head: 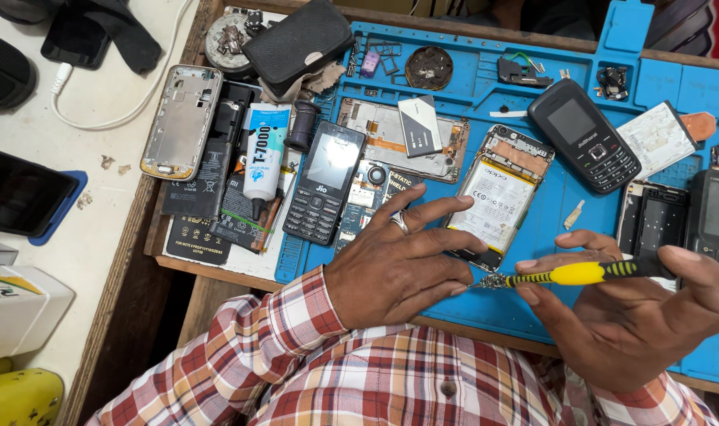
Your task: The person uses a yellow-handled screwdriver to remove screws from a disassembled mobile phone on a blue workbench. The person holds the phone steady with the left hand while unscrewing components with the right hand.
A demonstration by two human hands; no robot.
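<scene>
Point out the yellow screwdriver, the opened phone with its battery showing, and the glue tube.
yellow screwdriver (582, 273), head view, yellow handle.
opened phone (497, 196), head view, white battery face.
glue tube (264, 154), head view, white body.

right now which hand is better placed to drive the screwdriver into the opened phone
Right. The right hand already grips the yellow screwdriver, tip pointing at the opened phone's lower end. The left hand lies flat, fingers on that phone, likely steadying it.

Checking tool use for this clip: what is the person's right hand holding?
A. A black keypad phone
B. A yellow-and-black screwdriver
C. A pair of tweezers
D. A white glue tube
B: the right hand grips a yellow-and-black screwdriver, its tip pointing toward the left hand, which rests by the opened phone on the blue mat.
</scene>
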